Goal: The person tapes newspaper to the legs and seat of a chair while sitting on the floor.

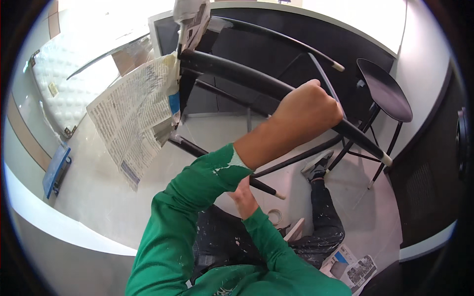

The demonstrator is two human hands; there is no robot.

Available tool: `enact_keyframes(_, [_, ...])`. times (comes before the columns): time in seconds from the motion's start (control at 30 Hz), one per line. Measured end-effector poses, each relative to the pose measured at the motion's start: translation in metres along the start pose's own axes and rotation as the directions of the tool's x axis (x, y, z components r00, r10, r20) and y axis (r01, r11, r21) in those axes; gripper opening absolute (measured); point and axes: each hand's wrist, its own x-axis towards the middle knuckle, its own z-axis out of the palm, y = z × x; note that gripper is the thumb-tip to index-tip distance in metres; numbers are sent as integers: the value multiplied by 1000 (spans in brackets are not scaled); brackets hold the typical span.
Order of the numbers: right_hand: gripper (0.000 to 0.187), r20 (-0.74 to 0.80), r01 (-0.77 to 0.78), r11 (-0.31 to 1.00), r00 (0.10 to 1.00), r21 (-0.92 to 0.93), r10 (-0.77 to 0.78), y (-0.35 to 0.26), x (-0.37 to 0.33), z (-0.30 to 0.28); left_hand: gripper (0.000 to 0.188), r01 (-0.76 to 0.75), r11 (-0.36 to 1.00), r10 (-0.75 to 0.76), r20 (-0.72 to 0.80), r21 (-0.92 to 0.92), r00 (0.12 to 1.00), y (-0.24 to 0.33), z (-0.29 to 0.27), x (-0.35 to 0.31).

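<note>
Our left hand [306, 109] is clenched around a black chair leg [276, 91] whose long axis slants from the newspaper [136, 111] down to the right, while our right hand [244, 197], lower and nearer us, grasps another leg [266, 188].

A black stool [385, 91] stands right — tape roll [275, 215], newspapers [351, 269] on the floor.
</note>
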Motion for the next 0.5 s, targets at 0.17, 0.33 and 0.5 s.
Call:
enact_keyframes(0.17, [48,180,-74,997,981,-22,77,19,2,13,29,-82,994,96,248,-66,964,16,26,26])
enact_keyframes(0.33, [46,177,-95,995,979,-20,97,22,1,1,20,-12,1000,23,532,-25,846,47,55,46])
enact_keyframes(0.5, [44,85,-93,992,991,-86,100,27,-4,-20,22,57,996,-82,505,65,859,59,105,38])
